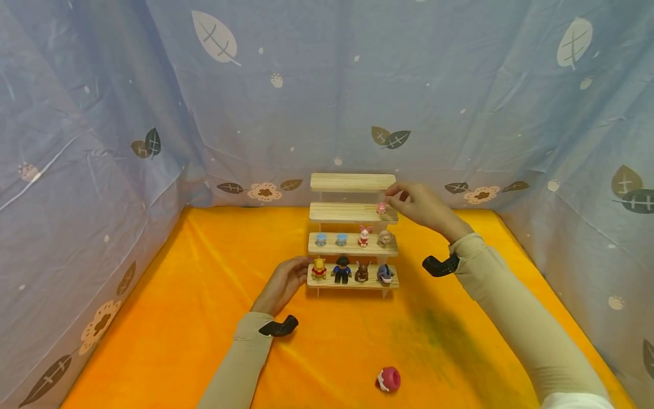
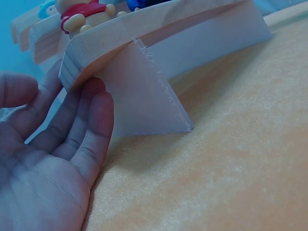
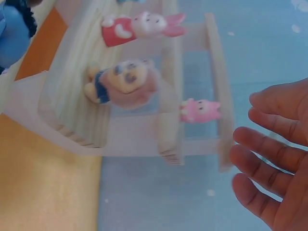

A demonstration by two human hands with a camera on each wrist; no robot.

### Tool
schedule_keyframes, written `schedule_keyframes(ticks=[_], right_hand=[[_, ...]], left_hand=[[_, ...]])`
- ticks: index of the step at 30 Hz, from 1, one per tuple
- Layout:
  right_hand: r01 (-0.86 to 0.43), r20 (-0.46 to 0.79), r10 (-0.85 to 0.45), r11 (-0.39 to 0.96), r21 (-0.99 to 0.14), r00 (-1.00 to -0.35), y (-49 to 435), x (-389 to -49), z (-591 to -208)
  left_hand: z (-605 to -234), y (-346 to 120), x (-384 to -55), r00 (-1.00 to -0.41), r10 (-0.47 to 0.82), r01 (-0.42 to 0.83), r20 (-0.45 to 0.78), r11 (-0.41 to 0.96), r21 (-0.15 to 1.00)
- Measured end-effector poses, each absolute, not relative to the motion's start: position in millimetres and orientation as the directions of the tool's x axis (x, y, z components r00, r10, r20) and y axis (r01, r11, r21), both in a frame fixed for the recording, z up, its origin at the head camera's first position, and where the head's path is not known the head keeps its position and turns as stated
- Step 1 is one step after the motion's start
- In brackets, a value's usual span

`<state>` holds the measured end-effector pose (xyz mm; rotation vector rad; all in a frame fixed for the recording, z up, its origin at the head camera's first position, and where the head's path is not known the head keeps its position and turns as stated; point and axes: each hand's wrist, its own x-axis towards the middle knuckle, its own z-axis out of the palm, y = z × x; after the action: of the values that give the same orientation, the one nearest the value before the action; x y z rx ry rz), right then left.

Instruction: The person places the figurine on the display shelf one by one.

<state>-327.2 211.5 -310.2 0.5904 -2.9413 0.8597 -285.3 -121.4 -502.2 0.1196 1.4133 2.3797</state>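
Observation:
A small pink pig figurine stands at the right end of the second shelf from the top. My right hand hovers beside it; in the right wrist view a gap separates the loosely bent fingers from the pink figurine. At the lowest shelf's left end, my left hand rests its fingertips, which touch the underside of the board's corner in the left wrist view. The wooden four-tier display stand bears more figurines: a bear in a red shirt sits nearest my left hand.
The bottom shelf also holds a black-haired figure, a brown figure and a blue-grey donkey. Above them are two light-blue figures, a red-clad piglet and a tan lion-like figure. A dark-pink object lies on the orange cloth.

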Motion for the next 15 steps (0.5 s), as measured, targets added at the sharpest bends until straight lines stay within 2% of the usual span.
schedule_keyframes(ticks=[8, 15], right_hand=[[-0.392, 0.199, -0.338, 0.781, -0.485, -0.92, 215, -306, -295], [-0.508, 0.326, -0.396, 0.736, -0.446, -0.859, 217, -282, -294]], left_hand=[[-502, -121, -285, -0.927, 0.365, -0.251, -0.088, -0.426, 0.869], [-502, -121, -283, -0.931, 0.352, -0.253, -0.097, -0.429, 0.867]])
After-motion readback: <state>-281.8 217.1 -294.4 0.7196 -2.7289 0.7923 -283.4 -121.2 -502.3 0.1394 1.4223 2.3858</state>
